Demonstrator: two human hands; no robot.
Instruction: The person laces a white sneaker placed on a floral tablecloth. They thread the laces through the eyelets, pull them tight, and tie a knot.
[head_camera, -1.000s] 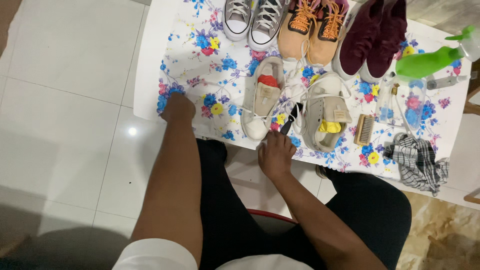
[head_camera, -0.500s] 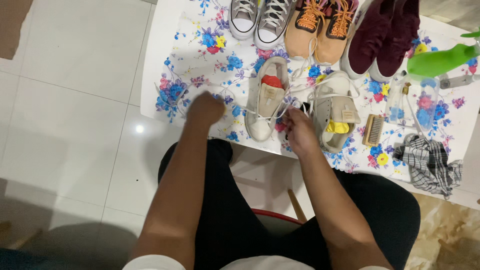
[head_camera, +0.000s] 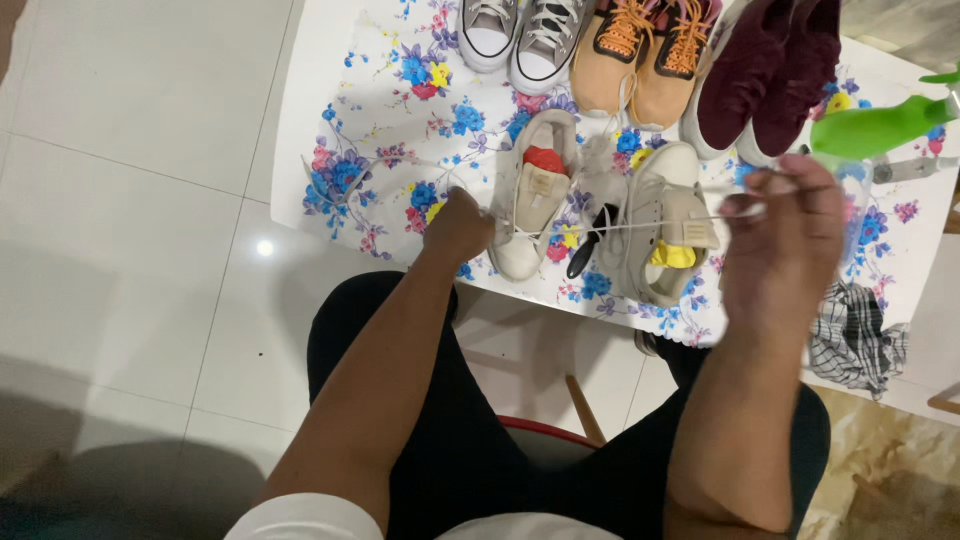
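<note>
Stretching a white shoelace (head_camera: 610, 228) taut between two hands, a seated person works over a white table (head_camera: 320, 90) covered by a floral cloth (head_camera: 400, 130) in blue, pink and yellow, set on a pale tiled floor (head_camera: 120, 200). Four pairs of shoes sit on the cloth: grey canvas sneakers (head_camera: 520, 35) at the far edge, tan boots with orange laces (head_camera: 645, 55) beside them, maroon sneakers (head_camera: 770, 75) further right, and a cream pair nearest the person. The left cream shoe (head_camera: 535, 195) holds a red insert; the right cream shoe (head_camera: 655, 225) holds something yellow, and a dark-handled tool (head_camera: 590, 245) lies between the two. The left hand (head_camera: 458, 225) is closed in a fist around one end of the lace, at the near edge of the table just beside the left cream shoe. The right hand (head_camera: 785, 235), raised close to the camera and blurred, pinches the other end between thumb and fingertips above the table's right side. A green spray bottle (head_camera: 885, 125) lies beyond that hand, and a checked cloth (head_camera: 860, 340) is bunched at the table's near right corner.
</note>
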